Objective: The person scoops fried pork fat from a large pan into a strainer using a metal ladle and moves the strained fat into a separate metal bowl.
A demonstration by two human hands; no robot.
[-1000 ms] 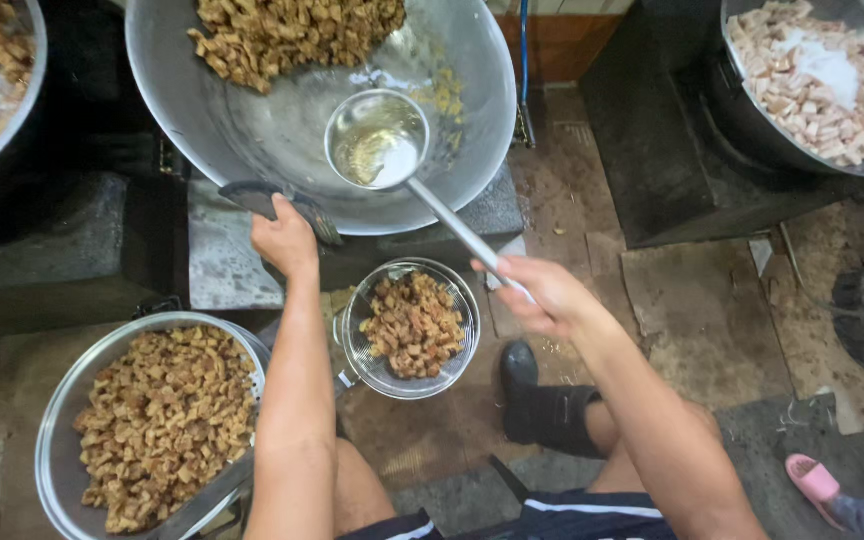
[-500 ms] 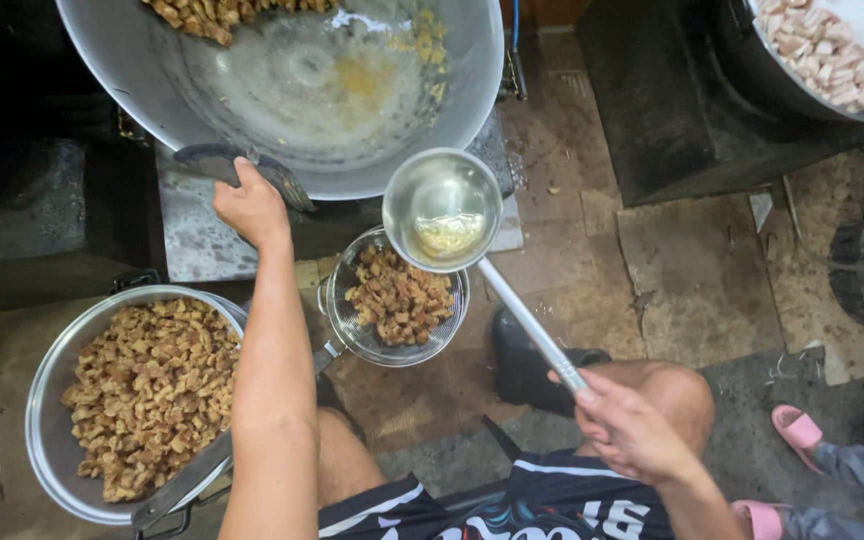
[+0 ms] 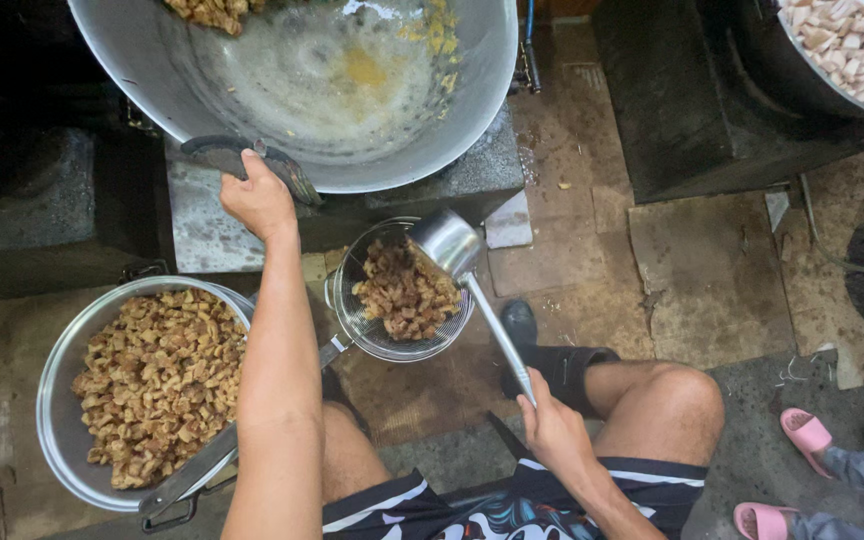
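Note:
My left hand (image 3: 257, 197) grips the dark handle (image 3: 222, 155) of a big steel wok (image 3: 452, 120) that holds oil and a few fried pieces at its far edge. My right hand (image 3: 555, 428) holds the long handle of a steel ladle (image 3: 449, 243). The ladle's bowl is tipped over a small wire strainer (image 3: 372, 335) full of brown fried pieces. The strainer stands on the floor between my knees and the wok's stand.
A large steel strainer bowl (image 3: 57, 420) heaped with fried pieces sits at lower left. A dark pot (image 3: 852, 60) of pale raw chunks stands at upper right on a black stand. Another person's pink sandals (image 3: 807, 435) are at lower right.
The ladle has come out of the wok, swung back toward me and tipped over the small strainer. My right hand pulled back toward my lap. My left hand stays on the wok handle.

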